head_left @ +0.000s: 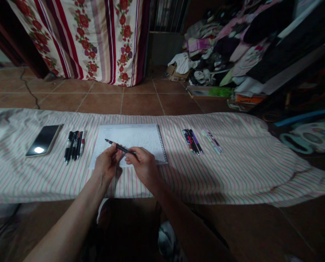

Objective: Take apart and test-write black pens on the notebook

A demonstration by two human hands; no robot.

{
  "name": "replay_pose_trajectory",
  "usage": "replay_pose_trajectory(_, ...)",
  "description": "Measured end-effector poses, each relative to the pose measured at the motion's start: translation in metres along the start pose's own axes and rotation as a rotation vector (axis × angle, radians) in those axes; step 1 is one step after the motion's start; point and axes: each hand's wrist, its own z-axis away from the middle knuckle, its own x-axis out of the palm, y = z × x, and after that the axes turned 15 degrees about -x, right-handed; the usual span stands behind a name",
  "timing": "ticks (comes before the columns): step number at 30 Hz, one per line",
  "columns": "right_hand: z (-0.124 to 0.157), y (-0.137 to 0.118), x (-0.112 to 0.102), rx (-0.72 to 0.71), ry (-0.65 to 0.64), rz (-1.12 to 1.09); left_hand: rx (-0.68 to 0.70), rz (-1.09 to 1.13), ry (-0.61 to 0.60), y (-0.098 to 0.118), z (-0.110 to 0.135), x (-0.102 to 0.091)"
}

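My left hand (107, 160) and right hand (144, 160) both grasp a slim black pen (120, 147), pinched between my fingers and slanting above a white spiral-bound paper notebook (142, 136). Left of the notebook lies a row of mostly black pens (74, 145), beside a dark-screened rectangular phone (44, 139).

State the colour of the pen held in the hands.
The pen is mostly black, as the head view shows.
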Motion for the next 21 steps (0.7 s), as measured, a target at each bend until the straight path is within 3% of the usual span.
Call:
replay_pose_trajectory(5,-0.0002,-0.0066,-0.0012,-0.161,-0.059,0.094,-0.126,0.010,-0.077,0.0066,0.0031,-0.0001)
replay_pose_trajectory(16,-0.0020,-0.0070,-0.0014,-0.231,-0.065,0.071,-0.167,0.031,-0.175,0.0048,0.0008,-0.0018)
replay_pose_trajectory(21,0.0001,-0.0055,-0.0007,-0.152,-0.048,0.089,-0.176,0.081,-0.176,0.0046,0.0010,-0.0025)
